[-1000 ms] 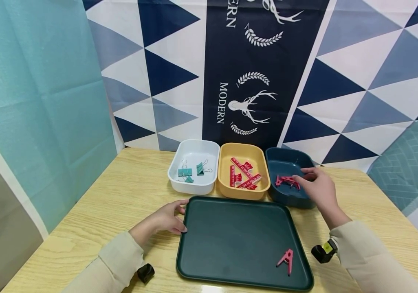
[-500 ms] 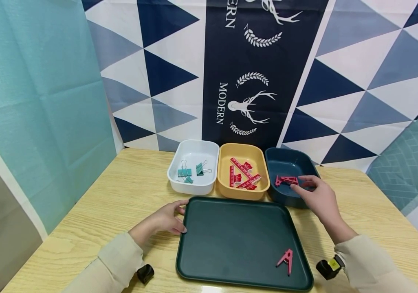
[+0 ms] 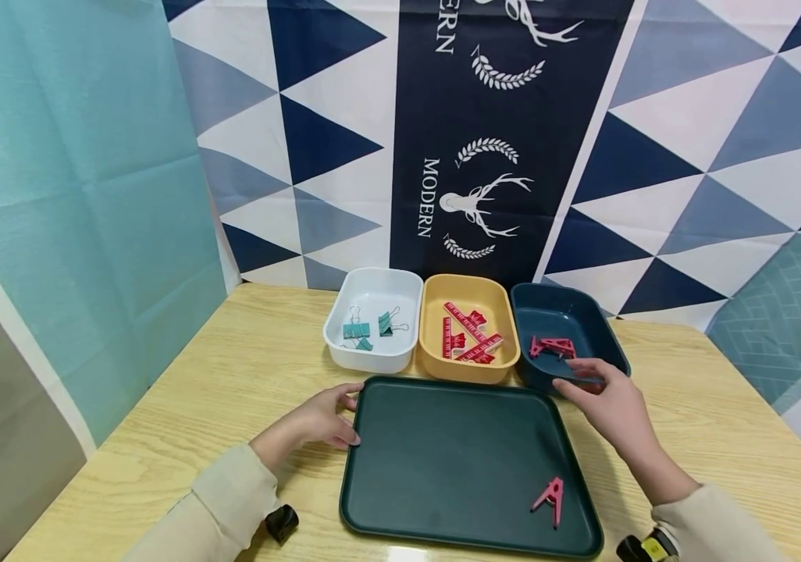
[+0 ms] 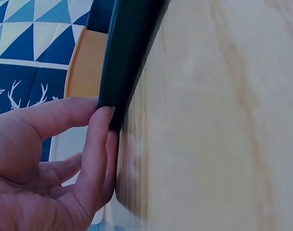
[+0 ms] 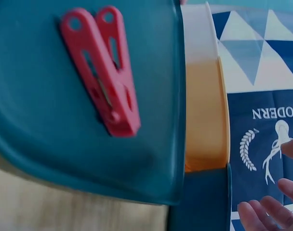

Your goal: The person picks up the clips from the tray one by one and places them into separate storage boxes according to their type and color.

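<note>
My left hand holds the left rim of a dark green tray, thumb and fingertips set at its edge; in the left wrist view the fingers meet the rim. A pink clothespin lies on the tray near its right front corner. My right hand is over the front edge of a dark blue bin, fingers apart and bent a little. Nothing shows between these fingers in the right wrist view. Inside the blue bin lie pink clothespins.
Left of the blue bin stand a yellow bin with several red printed clips and a white bin with teal binder clips. The bins line up behind the tray on the wooden table, before a patterned curtain.
My right hand has drawn back from over the clothespins in the blue bin toward the bin's front edge. My left hand, the tray and the clothespin on it have stayed put.
</note>
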{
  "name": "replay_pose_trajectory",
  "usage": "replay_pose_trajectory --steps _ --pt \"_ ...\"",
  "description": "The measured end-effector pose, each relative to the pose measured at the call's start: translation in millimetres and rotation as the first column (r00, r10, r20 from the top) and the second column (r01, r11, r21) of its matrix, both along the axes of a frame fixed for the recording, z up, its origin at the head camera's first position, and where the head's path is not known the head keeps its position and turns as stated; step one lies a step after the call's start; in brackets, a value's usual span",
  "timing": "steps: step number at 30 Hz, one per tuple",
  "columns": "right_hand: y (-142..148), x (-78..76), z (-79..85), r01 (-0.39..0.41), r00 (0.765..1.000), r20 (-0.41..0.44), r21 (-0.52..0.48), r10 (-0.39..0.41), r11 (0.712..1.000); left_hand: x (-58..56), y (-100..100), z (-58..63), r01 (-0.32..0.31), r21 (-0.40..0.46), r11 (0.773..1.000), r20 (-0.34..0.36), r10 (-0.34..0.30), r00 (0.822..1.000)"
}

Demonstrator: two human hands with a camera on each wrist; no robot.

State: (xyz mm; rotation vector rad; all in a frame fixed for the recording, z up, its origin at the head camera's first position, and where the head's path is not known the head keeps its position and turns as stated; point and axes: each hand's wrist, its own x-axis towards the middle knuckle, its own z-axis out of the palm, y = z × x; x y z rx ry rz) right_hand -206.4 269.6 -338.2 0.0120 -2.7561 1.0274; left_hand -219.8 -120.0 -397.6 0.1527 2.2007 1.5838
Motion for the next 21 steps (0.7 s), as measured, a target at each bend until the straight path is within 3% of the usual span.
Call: replay_pose_trajectory --steps 9,21 --pt "-6.0 16.7 -8.5 -0.006 0.998 0.07 -0.007 0.006 1.0 -1.8 0.3 -2.0 0.014 0.028 1.0 0.001 -0.014 1.0" --pt "-7.1 35.8 -18.7 -0.011 0.984 0.178 -0.034 0.017 0.999 0.1 1.7 -0.9 0.001 0.0 1.0 0.002 -0.001 1.0"
